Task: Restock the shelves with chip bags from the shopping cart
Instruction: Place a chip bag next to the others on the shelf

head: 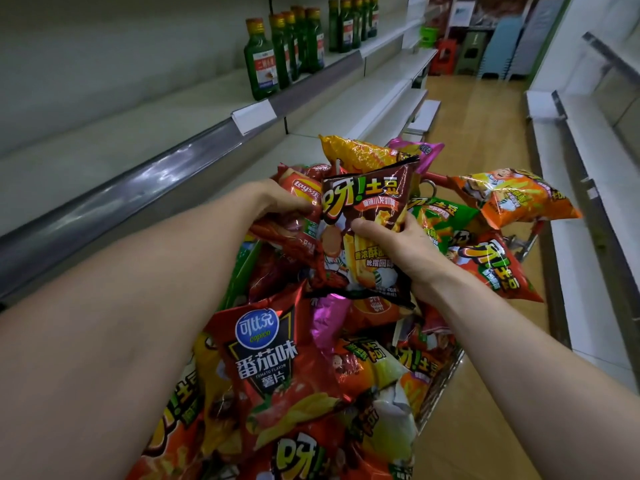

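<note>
My right grip point(398, 258) pinched the dark brown chip bag point(370, 202) above the heaped shopping cart point(445, 379); my left grip point(273, 199) curled round a red Lay's bag point(304, 197) just beside it, over the pile.

Left shelf point(104, 133) is bare from the near end up to the green bottles point(263, 60). Access is over the grey front rail point(121, 192), where a price tag point(254, 116) sticks up. The lower shelf point(346, 109) is open too. Cart point(446, 372) is heaped past its rim with chip bags point(277, 358), no gap down in. Left hand point(277, 199) grips a red bag point(304, 195) and right hand point(398, 244) holds a brown bag point(370, 209), both over mid-heap. Aisle floor point(485, 133) right of the cart is open.
</note>
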`<state>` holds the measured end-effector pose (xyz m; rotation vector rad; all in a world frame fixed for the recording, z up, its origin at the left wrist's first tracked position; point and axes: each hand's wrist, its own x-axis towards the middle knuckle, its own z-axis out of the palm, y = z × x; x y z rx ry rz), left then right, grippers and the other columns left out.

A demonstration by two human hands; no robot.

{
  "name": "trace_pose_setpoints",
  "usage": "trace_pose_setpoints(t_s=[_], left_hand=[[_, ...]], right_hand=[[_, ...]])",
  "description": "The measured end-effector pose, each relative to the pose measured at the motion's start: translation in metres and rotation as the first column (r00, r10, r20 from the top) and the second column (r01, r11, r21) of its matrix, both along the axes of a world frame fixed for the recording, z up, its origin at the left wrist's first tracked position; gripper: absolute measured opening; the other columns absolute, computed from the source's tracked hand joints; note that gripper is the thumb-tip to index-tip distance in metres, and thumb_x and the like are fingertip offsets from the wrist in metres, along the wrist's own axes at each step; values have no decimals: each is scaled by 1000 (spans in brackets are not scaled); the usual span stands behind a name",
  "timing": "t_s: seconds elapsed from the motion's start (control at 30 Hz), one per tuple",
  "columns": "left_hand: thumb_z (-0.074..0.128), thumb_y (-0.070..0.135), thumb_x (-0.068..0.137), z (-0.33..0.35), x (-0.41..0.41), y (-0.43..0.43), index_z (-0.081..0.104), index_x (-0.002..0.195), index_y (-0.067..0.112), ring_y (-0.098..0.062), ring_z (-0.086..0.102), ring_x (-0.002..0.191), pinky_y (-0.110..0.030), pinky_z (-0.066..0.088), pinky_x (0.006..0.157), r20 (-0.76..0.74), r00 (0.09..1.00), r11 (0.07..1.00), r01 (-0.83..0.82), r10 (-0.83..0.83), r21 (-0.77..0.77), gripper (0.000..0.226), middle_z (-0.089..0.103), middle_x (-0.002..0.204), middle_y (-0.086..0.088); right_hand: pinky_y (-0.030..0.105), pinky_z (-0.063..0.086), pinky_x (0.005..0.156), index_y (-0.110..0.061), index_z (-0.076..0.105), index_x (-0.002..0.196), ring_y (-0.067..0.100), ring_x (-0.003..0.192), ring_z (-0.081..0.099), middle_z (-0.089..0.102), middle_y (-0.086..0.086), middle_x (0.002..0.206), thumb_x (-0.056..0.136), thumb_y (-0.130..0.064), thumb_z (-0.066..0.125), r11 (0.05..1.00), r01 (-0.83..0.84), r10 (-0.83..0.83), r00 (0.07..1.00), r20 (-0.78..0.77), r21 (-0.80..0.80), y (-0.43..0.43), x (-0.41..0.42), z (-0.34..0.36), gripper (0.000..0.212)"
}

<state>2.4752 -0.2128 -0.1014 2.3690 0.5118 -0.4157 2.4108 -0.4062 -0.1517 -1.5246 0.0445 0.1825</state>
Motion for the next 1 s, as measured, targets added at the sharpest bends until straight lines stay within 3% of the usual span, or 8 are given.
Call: trace_pose_setpoints(t_s=[0.07,0.2,0.4,0.53,0.67,0.83,0.9,1.0], left_hand=[[73,41,82,9,-10,0,43,127,6,-26,61,72,-35,48,59,-7,1000,999,6,-6,-47,65,57,85,-12],[74,28,83,22,-33,5,41,135,1,-33,63,101,-39,48,72,52,999,989,1,7,-145,67,60,112,-18],[75,26,82,41,-66,27,46,130,5,-23,56,72,-37,47,67,120,992,962,-7,41,-273,59,56,93,-11],[77,33,79,51,-90,42,45,109,11,-22,59,65,-33,48,55,128,991,944,11,33,-330,49,58,81,-9],[75,33,81,61,-117,52,54,107,12,-24,66,67,-33,54,55,157,988,896,70,0,-439,40,66,82,-9],[61,19,94,79,-162,47,60,97,9,-17,65,48,-32,59,56,193,966,780,255,-174,-572,11,70,64,-6],[60,21,94,86,-177,42,61,91,8,-16,64,45,-27,57,48,233,951,737,306,-205,-602,14,69,61,-7],[67,28,90,98,-198,30,67,101,6,-21,69,61,-35,60,64,306,919,700,388,-248,-600,26,73,79,-10]], right_hand=[[35,58,79,-22,49,121,22,93,70,69,5,108,75,-28,80,1000,1,-1,1000,14,-3,0,-2,2,56],[35,58,79,-22,50,119,21,93,70,69,4,107,75,-29,80,1000,16,-16,1000,17,1,5,-11,12,54],[38,58,79,-24,51,112,22,92,71,70,5,105,76,-28,79,999,23,-25,999,44,39,19,-36,37,46],[42,59,79,-23,50,108,26,90,72,71,10,105,77,-28,78,995,46,-51,997,54,84,31,-59,59,43],[48,57,86,-15,44,133,31,96,71,71,12,111,54,-42,87,992,44,-52,997,58,121,39,-91,84,94],[52,54,90,-13,46,137,34,100,70,70,15,113,54,-50,87,982,44,-66,992,111,186,46,-142,120,99],[54,50,95,-14,47,137,35,104,68,69,16,116,48,-57,90,977,71,-101,985,141,202,46,-166,134,108],[56,50,95,-10,52,133,37,106,67,68,18,117,49,-54,91,957,138,-183,969,164,256,40,-205,155,102]])
